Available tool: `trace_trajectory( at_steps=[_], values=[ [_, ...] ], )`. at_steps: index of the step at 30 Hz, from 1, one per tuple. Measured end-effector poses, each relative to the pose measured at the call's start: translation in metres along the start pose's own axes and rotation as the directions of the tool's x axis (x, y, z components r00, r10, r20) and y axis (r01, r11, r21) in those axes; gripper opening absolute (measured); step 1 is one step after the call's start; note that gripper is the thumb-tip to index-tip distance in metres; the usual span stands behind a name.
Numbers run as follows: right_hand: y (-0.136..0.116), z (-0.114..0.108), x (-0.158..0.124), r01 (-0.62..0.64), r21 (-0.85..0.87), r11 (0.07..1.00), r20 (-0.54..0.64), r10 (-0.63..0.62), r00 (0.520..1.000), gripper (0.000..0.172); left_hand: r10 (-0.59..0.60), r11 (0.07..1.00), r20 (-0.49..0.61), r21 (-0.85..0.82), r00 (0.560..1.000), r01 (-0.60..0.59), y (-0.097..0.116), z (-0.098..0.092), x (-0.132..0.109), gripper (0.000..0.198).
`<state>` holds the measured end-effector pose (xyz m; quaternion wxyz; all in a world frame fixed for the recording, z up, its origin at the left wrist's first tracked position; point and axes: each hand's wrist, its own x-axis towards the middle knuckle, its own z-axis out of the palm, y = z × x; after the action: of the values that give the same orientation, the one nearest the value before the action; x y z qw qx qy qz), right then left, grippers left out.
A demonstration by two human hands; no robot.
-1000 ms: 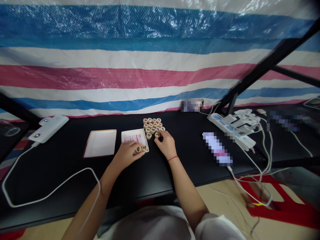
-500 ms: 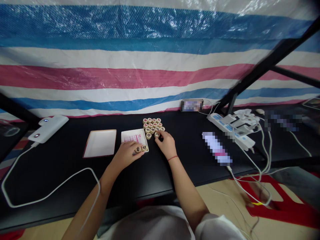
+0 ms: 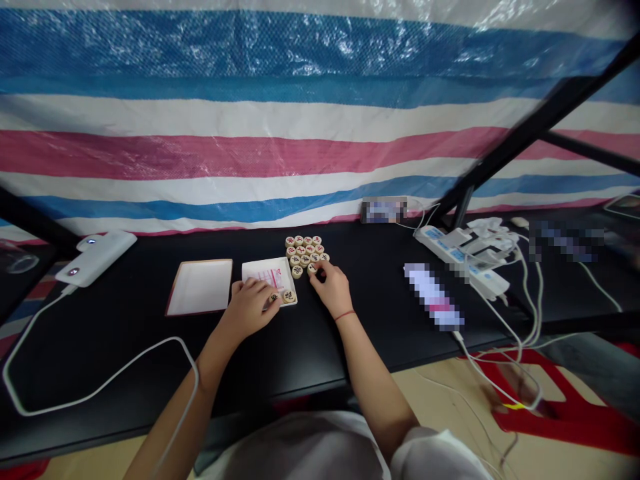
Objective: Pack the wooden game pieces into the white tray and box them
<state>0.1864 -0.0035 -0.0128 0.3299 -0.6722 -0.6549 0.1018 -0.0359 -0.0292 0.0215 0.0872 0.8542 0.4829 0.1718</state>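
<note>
Inside the small white open box (image 3: 250, 268), a slip of pink-printed paper (image 3: 267, 277) lies with a round Chinese chess piece (image 3: 289, 297) in the near right corner. My left hand (image 3: 253, 308) reaches over the box's near edge, its fingers closed round another black-marked piece (image 3: 273, 297), partly covered by them. To the right of the box, my right hand (image 3: 332, 290) pinches a black-marked piece (image 3: 313, 268) at the near end of several rows of pieces (image 3: 301, 251). The far rows bear red characters, the nearer ones black.
Left of the box lies a white-lined box lid (image 3: 201, 287). A white power bank (image 3: 97, 257) with a looping cable sits farther left. On the right are a phone (image 3: 434, 297), a power strip (image 3: 463, 263) with chargers, and another propped phone (image 3: 385, 210) at the back.
My left hand has shifted slightly, and its fingers now cover more of the piece in the box. My right hand has moved its piece slightly left, towards the neighbouring piece.
</note>
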Motion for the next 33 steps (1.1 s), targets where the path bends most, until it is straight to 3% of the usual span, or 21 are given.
trace_trajectory(
  at_steps=[9,16,20,23,26,29,33],
  values=[
    [0.001,0.004,-0.002,0.086,0.068,0.994,0.038,-0.089,0.995,0.013,0.007,0.994,0.02,-0.109,1.0,-0.005,0.0,-0.004,-0.001,0.015],
    [-0.02,-0.008,-0.006,0.247,0.181,0.952,-0.168,-0.218,0.961,0.017,0.116,0.983,0.052,-0.15,0.992,-0.107,-0.003,-0.001,-0.001,0.017],
    [-0.037,-0.008,-0.015,0.375,0.343,0.861,-0.003,-0.398,0.917,0.017,0.145,0.963,0.029,-0.235,0.989,-0.135,-0.005,0.002,0.002,0.013],
    [-0.044,-0.004,-0.019,0.399,0.405,0.823,0.051,-0.456,0.889,0.017,0.057,0.934,-0.088,-0.346,0.994,-0.084,-0.007,0.005,0.005,0.011],
    [-0.047,-0.002,-0.02,0.431,0.41,0.804,0.039,-0.488,0.872,0.031,-0.148,0.853,-0.187,-0.521,0.971,0.03,-0.008,0.009,0.008,0.015],
    [-0.047,0.001,-0.019,0.468,0.403,0.786,-0.018,-0.505,0.863,0.025,-0.323,0.685,-0.115,-0.713,0.939,0.148,-0.007,0.012,0.008,0.026],
    [-0.049,0.002,-0.019,0.484,0.382,0.787,-0.066,-0.499,0.864,0.018,-0.416,0.525,-0.071,-0.833,0.907,0.176,-0.004,0.013,0.009,0.031]
  ],
)
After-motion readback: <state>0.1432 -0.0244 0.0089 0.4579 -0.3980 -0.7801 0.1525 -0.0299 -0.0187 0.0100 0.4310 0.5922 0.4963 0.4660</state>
